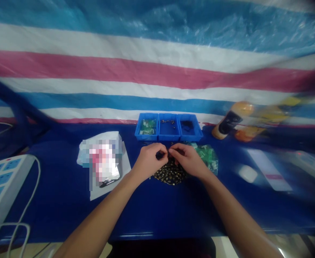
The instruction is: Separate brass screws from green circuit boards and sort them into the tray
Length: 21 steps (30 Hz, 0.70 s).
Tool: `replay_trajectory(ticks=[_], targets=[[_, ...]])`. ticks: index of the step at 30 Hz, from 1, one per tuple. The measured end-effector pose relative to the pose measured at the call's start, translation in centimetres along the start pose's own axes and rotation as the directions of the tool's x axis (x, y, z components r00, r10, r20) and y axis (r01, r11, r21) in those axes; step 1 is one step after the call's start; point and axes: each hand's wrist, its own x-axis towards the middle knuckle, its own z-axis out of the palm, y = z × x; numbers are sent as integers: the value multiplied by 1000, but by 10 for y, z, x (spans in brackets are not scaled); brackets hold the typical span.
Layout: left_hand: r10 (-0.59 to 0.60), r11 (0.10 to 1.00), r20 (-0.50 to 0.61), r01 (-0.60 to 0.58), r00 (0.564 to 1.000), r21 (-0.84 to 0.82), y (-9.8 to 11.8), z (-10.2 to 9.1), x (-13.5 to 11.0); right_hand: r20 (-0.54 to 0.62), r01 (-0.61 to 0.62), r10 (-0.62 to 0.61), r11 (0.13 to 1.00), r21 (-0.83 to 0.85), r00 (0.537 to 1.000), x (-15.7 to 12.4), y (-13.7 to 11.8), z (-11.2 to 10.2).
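Observation:
My left hand and my right hand meet fingertip to fingertip over a pile of small brass-and-black metal parts. Both are closed in a pinch, and whatever lies between the fingers is too small to name. Just beyond them stand three joined blue bins. Green-and-white pieces lie in the left bin, a few small brass parts in the middle bin, and dark small pieces in the right bin. Beside my right hand a clear bag of green pieces rests on the table, partly hidden by the hand.
On the blue table, a white plastic bag and papers lie left, near a white power strip with cables. To the right are bottles, a white rounded object and a pale flat slab. A striped sheet hangs behind.

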Motion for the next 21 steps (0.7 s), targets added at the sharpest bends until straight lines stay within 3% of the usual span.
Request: replay_trajectory(ticks=[11, 16, 21], targets=[[-92, 996, 36, 92, 995, -8, 5, -3, 2, -84, 18, -18, 1000, -7, 996, 0, 2, 8], [-182, 969, 73, 191, 981, -157, 1, -1, 0, -88, 24, -18, 998, 66, 996, 1, 3, 9], [-313, 881, 142, 343, 939, -326, 1, -3, 1, -76, 9, 3, 988, 157, 997, 3, 7, 7]])
